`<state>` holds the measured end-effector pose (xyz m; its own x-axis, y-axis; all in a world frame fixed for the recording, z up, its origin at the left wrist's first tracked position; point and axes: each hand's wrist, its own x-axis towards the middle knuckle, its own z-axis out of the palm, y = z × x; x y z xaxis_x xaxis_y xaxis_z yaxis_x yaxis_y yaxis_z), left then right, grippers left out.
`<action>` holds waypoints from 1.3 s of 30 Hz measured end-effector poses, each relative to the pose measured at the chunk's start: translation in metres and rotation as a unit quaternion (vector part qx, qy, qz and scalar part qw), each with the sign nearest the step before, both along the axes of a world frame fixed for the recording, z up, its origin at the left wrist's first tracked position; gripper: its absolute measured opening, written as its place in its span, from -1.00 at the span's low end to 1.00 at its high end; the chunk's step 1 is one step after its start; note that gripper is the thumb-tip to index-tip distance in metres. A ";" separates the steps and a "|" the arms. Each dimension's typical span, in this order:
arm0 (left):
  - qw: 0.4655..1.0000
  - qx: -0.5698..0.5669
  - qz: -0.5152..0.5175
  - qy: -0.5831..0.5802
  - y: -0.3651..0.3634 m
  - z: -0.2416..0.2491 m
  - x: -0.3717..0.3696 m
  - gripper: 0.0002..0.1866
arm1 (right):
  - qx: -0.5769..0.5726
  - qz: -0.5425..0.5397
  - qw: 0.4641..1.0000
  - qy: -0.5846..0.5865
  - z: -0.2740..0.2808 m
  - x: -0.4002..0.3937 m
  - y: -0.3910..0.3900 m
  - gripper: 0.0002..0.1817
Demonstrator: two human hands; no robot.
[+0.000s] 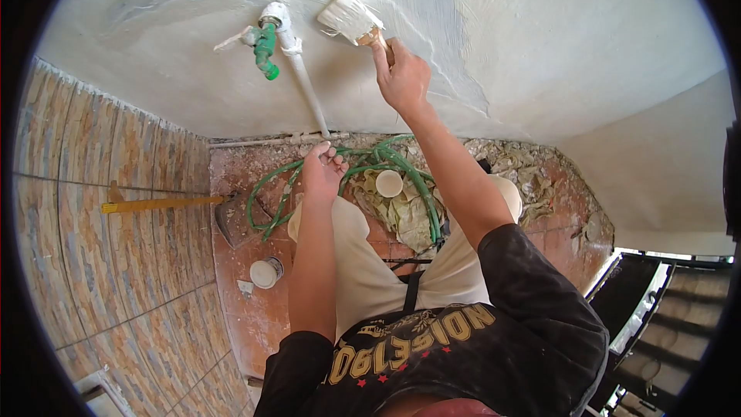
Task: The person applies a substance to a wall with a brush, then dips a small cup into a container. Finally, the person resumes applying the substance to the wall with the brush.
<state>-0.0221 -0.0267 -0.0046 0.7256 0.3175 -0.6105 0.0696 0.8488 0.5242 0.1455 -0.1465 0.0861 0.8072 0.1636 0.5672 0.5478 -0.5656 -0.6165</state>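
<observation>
My right hand (404,76) is closed round the handle of a wide paintbrush (351,17), whose bristles are coated white and lie against the wall (532,38). Left of the brush, a green tap (265,48) with a white-smeared handle sits on a white pipe (306,81) that runs down the wall. My left hand (323,168) hangs low near the foot of that pipe, its fingers curled; whether anything is in them is too small to tell. Grey patches and wet-looking white strokes mark the wall around the tap and brush.
A green hose (258,193) lies coiled on the littered red floor, beside a white cup (389,183) and crumpled sheeting (405,220). Further left stand a white-topped can (266,272) and a tool with a yellow handle (166,204), near the stone-patterned tiled wall (116,262).
</observation>
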 end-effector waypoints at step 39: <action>0.999 -0.030 0.018 -0.007 0.003 -0.005 -0.006 -0.89 | -0.116 0.042 0.992 -0.010 0.007 0.002 -0.024 -0.74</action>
<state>-0.0278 -0.0233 -0.0095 0.7233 0.3073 -0.6184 0.0307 0.8803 0.4734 0.1475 -0.1709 0.0935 0.7744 0.3579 0.5217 0.6095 -0.6432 -0.4635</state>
